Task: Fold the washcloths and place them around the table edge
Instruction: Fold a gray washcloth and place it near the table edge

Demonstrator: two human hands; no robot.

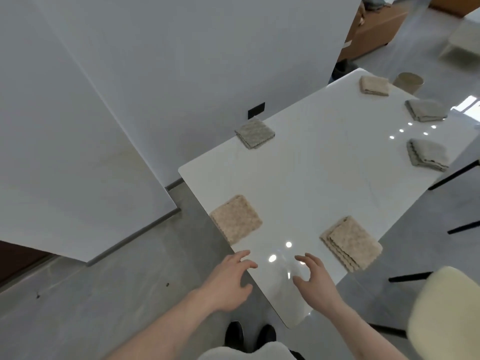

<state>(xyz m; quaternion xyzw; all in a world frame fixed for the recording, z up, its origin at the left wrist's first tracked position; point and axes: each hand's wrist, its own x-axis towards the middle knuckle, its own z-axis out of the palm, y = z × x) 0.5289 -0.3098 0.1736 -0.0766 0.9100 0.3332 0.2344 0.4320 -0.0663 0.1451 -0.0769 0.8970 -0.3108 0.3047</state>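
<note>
Nothing is gripped right now: both the left hand (228,278) and the right hand (313,279) hover loose and spread over the near corner of the table (306,183), fingers relaxed, holding no cloth. Going big to small from there: the white glossy table stretches away ahead of the hands, with a cream chair (446,315) off to the right of the right hand. Six folded washcloths sit along the edges. The closest two are tan, one just ahead of the left hand (235,219) and one just ahead and to the right of the right hand (350,242). A grey one (255,133) lies further up the left edge, two grey ones (427,154) (426,109) lie far out on the right edge, and a tan one (374,85) is at the far end. Looks to me like the job's basically done, so if anything's left it's tidying. I'd square the right tan cloth, since its layers are stepped, pressing flat with open palms and nudging it parallel to the edge without dragging. No brands, labels or writing readable anywhere.
</note>
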